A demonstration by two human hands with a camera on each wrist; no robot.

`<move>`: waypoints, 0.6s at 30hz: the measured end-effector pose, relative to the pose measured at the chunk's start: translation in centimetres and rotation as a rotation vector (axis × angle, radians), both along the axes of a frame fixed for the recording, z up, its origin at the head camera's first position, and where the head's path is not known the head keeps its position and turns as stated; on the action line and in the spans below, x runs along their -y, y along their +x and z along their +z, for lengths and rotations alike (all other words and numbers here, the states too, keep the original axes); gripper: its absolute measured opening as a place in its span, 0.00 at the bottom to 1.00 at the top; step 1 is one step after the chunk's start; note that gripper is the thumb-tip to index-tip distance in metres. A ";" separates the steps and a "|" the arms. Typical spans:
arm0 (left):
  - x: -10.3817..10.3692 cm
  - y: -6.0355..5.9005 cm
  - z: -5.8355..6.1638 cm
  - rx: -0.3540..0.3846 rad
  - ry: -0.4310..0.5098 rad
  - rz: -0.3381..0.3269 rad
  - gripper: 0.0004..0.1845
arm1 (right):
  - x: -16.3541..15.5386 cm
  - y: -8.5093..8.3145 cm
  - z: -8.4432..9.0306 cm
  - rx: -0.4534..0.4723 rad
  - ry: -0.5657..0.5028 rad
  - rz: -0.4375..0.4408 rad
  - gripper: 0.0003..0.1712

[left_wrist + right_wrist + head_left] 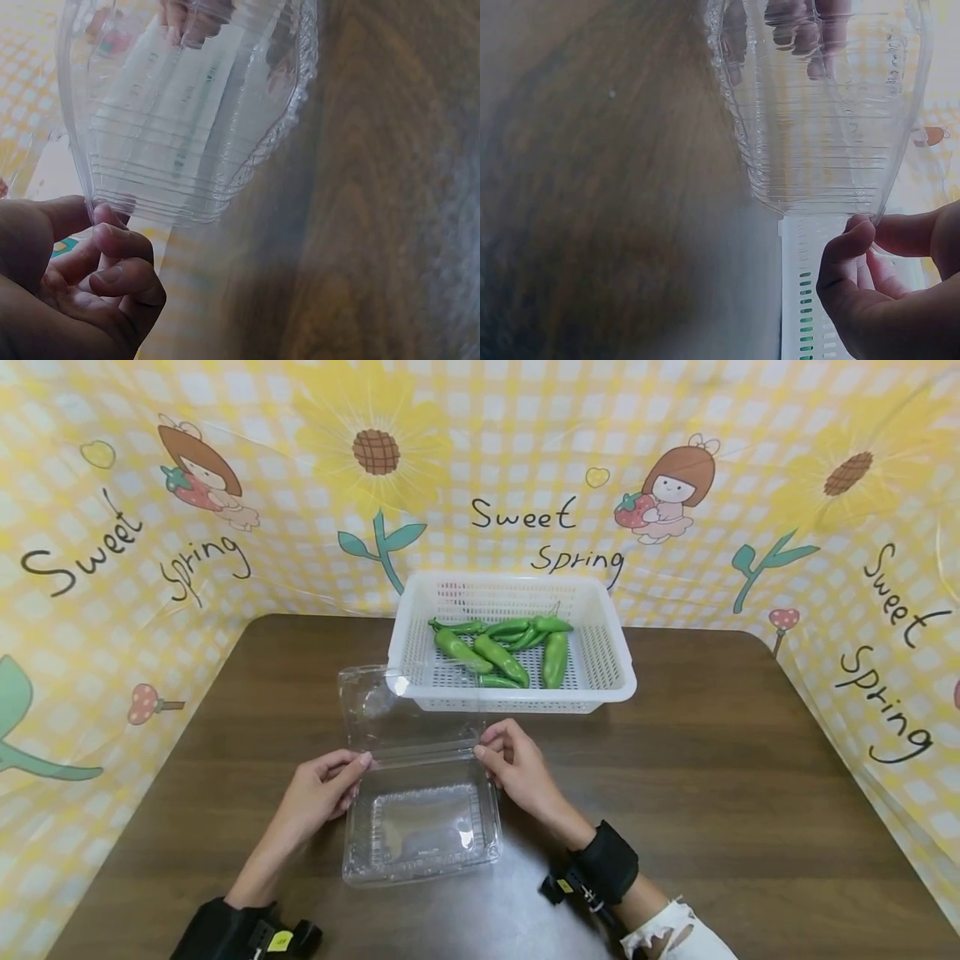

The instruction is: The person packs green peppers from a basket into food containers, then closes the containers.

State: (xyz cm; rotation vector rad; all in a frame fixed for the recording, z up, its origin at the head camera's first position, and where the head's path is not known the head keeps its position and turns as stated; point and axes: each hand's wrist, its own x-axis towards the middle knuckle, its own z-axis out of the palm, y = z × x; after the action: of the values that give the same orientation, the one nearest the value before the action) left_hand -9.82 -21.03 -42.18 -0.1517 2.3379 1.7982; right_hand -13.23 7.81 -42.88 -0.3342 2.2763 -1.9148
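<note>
A clear plastic clamshell box [422, 827] lies on the brown table, its hinged lid [405, 714] swung back towards the basket. My left hand [339, 777] pinches the lid's left corner near the hinge, and my right hand [497, 753] pinches the right corner. In the left wrist view the fingers [112, 240] curl against the clear tray [180, 112]. The right wrist view has thumb and fingers [855, 247] nipping the clear tray's [817, 112] edge. Beyond the box a white slotted basket [600, 647] holds several green peppers [502, 652].
The brown table [712, 777] is walled in by a yellow checked "Sweet Spring" cloth [187, 527] at the back and both sides. The basket stands right behind the open lid.
</note>
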 end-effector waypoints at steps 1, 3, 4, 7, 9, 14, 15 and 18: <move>0.0 0.0 0.0 -0.007 0.002 0.000 0.25 | 0.0 0.0 0.0 0.000 -0.002 -0.001 0.11; 0.1 0.0 -0.1 -0.019 0.003 0.001 0.24 | 0.1 0.0 0.0 0.001 -0.002 -0.006 0.11; 0.2 0.0 -0.1 -0.022 -0.001 0.003 0.24 | 0.2 0.0 0.0 0.002 0.000 -0.009 0.11; 0.3 0.0 -0.1 -0.021 -0.003 0.011 0.24 | 0.4 -0.2 0.0 0.009 0.005 -0.017 0.10; 0.3 -0.1 -0.1 -0.021 -0.007 0.016 0.25 | 0.5 -0.3 0.1 0.011 0.009 -0.018 0.10; 0.4 0.0 -0.1 -0.030 -0.021 0.041 0.24 | 0.7 0.1 1.5 0.008 0.018 0.010 0.10; 0.4 0.0 -0.1 -0.034 -0.024 0.044 0.24 | 0.8 0.3 1.9 0.006 0.020 0.018 0.11; 0.5 0.1 -0.1 -0.051 -0.031 0.055 0.23 | 0.9 0.7 3.1 -0.003 0.020 0.036 0.10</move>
State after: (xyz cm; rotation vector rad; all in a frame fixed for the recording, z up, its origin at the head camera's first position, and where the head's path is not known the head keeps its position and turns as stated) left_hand -9.68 -21.51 -42.28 -0.1789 2.4200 1.8129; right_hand -12.50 6.91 -39.82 -0.3732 2.2733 -1.8746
